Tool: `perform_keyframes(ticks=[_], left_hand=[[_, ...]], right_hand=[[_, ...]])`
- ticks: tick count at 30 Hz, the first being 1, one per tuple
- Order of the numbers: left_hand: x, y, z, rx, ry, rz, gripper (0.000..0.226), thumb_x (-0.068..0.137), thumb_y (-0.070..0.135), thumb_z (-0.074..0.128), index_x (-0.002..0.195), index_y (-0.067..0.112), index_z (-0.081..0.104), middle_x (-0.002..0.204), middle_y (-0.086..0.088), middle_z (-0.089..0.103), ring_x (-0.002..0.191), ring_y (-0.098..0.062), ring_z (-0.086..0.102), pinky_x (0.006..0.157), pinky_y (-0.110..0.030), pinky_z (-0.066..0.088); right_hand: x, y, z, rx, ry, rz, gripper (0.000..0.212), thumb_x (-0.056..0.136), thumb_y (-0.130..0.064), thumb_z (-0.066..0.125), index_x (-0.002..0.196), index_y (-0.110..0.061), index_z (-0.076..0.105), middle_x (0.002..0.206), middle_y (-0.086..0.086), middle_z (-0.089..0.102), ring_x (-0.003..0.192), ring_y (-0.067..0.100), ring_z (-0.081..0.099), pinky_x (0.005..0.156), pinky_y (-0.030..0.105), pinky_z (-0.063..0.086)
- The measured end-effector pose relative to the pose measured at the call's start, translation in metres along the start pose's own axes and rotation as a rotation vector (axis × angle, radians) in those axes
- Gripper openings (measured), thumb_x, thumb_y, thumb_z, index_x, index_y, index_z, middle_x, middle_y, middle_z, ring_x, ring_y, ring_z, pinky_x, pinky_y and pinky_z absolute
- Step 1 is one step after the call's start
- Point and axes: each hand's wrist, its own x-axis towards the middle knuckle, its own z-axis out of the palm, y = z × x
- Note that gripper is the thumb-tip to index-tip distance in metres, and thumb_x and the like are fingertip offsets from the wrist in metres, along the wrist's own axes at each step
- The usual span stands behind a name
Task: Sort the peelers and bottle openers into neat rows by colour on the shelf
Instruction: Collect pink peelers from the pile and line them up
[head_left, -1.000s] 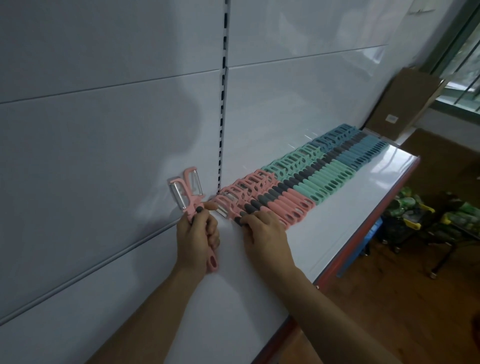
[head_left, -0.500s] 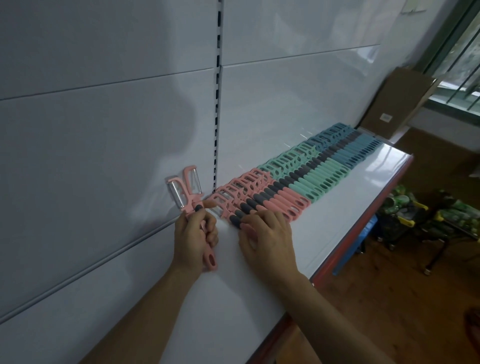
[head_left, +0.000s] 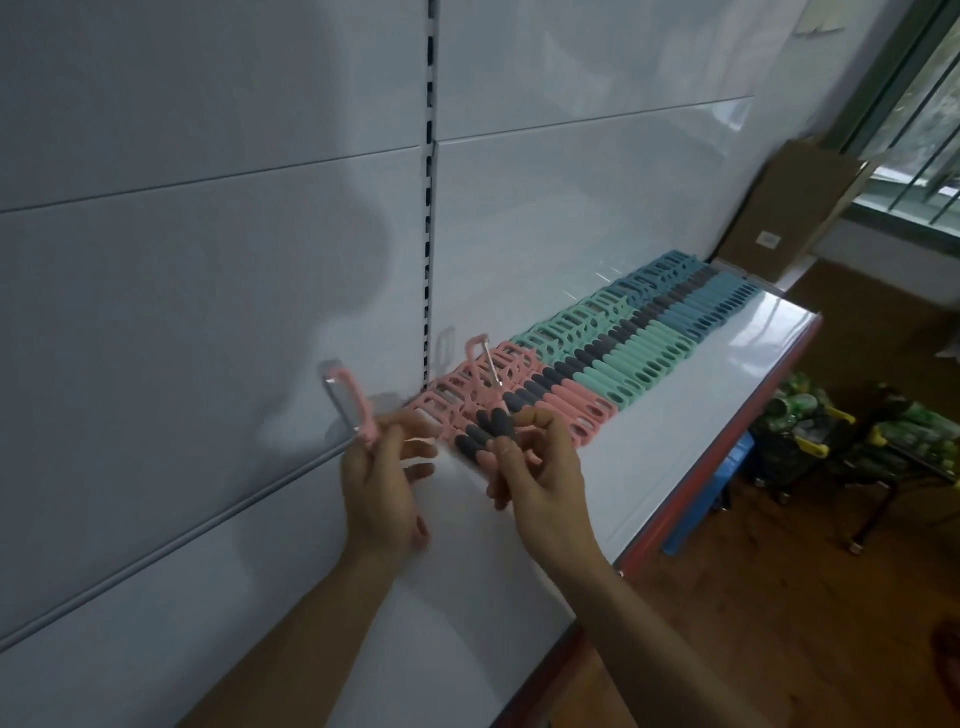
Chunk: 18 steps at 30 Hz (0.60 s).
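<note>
The left hand (head_left: 379, 493) grips a pink peeler (head_left: 347, 404); the right hand (head_left: 543, 483) pinches a second peeler (head_left: 503, 422) over the pink row (head_left: 569, 401). Careless placement may knock neighbours askew.

Glossy, smooth white coating on shelf (head_left: 675, 431), strong reflections toward 3 o'clock; duller finish on red edge strip (head_left: 719, 439). Same glossy white on back panel (head_left: 208, 260). Matt pink plastic on pink peeler (head_left: 358, 410), 9 o'clock of centre; pale shiny blade, blurred. Bright metal blade on second pink peeler (head_left: 492, 376), 3 o'clock of the first. Matt plastic throughout rows of peelers (head_left: 639, 358); dark grey grips matt, rubbery-looking. Matt brown cardboard box (head_left: 795, 208) at 2 o'clock. Wood-look floor (head_left: 779, 623), slight sheen, 4 o'clock.
</note>
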Motion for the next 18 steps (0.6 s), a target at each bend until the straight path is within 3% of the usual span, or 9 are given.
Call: perform_keyframes(ticks=[2, 4, 6, 9, 11, 15, 18], left_hand=[[0.008, -0.002, -0.007, -0.097, 0.108, -0.028, 0.026, 0.101, 0.005, 0.041, 0.085, 0.014, 0.059, 0.056, -0.001, 0.051, 0.043, -0.014, 0.044, 0.043, -0.023, 0.034], [0.013, -0.003, -0.011, -0.170, 0.124, -0.087, 0.029, 0.103, 0.003, 0.036, 0.084, 0.015, 0.054, 0.050, 0.002, 0.034, 0.037, -0.010, 0.028, 0.040, -0.018, 0.022], [0.015, -0.004, -0.012, -0.209, 0.085, -0.106, 0.027, 0.102, 0.004, 0.036, 0.085, 0.016, 0.052, 0.051, 0.003, 0.030, 0.037, -0.008, 0.024, 0.041, -0.018, 0.018], [0.014, -0.004, -0.013, -0.282, 0.014, -0.113, 0.013, 0.095, 0.020, 0.043, 0.084, 0.018, 0.049, 0.053, 0.003, 0.032, 0.038, -0.009, 0.025, 0.041, -0.019, 0.019], [0.013, -0.002, -0.014, -0.337, -0.004, -0.137, 0.017, 0.095, 0.030, 0.043, 0.082, 0.021, 0.048, 0.053, 0.004, 0.033, 0.038, -0.009, 0.027, 0.040, -0.020, 0.019], [0.015, -0.006, -0.015, -0.348, -0.035, -0.147, 0.036, 0.107, 0.029, 0.032, 0.076, 0.021, 0.047, 0.053, 0.002, 0.034, 0.040, -0.010, 0.029, 0.041, -0.022, 0.018], [0.015, -0.008, -0.014, -0.277, -0.032, -0.087, 0.024, 0.096, 0.027, 0.043, 0.074, 0.019, 0.047, 0.056, 0.000, 0.039, 0.046, -0.012, 0.032, 0.042, -0.024, 0.023]], right_hand=[[0.005, 0.003, -0.004, -0.263, 0.026, -0.084, 0.025, 0.098, -0.014, 0.064, 0.105, -0.034, 0.051, 0.092, -0.015, 0.061, 0.077, 0.010, 0.060, 0.066, 0.020, 0.051], [0.009, 0.007, -0.003, -0.556, -0.016, -0.200, 0.019, 0.097, -0.018, 0.065, 0.103, -0.033, 0.054, 0.102, -0.016, 0.056, 0.087, 0.003, 0.053, 0.071, 0.014, 0.046], [0.010, 0.011, 0.001, -0.748, -0.088, -0.288, 0.010, 0.099, -0.021, 0.060, 0.109, -0.025, 0.059, 0.108, -0.010, 0.051, 0.088, 0.004, 0.045, 0.075, 0.012, 0.040], [0.009, 0.017, 0.009, -0.848, -0.134, -0.363, 0.015, 0.100, -0.019, 0.058, 0.113, -0.015, 0.064, 0.108, -0.001, 0.053, 0.089, 0.012, 0.047, 0.076, 0.021, 0.041], [0.009, 0.020, 0.013, -0.894, -0.145, -0.401, 0.016, 0.100, -0.021, 0.057, 0.110, -0.014, 0.066, 0.104, 0.002, 0.057, 0.088, 0.016, 0.051, 0.073, 0.027, 0.047], [0.013, 0.027, 0.016, -0.983, -0.063, -0.471, 0.024, 0.099, -0.028, 0.052, 0.099, -0.016, 0.072, 0.088, 0.000, 0.061, 0.080, 0.017, 0.051, 0.066, 0.034, 0.050], [0.014, 0.026, 0.017, -0.969, -0.068, -0.449, 0.017, 0.097, -0.024, 0.062, 0.100, -0.016, 0.076, 0.088, 0.001, 0.064, 0.080, 0.018, 0.056, 0.066, 0.035, 0.054]])
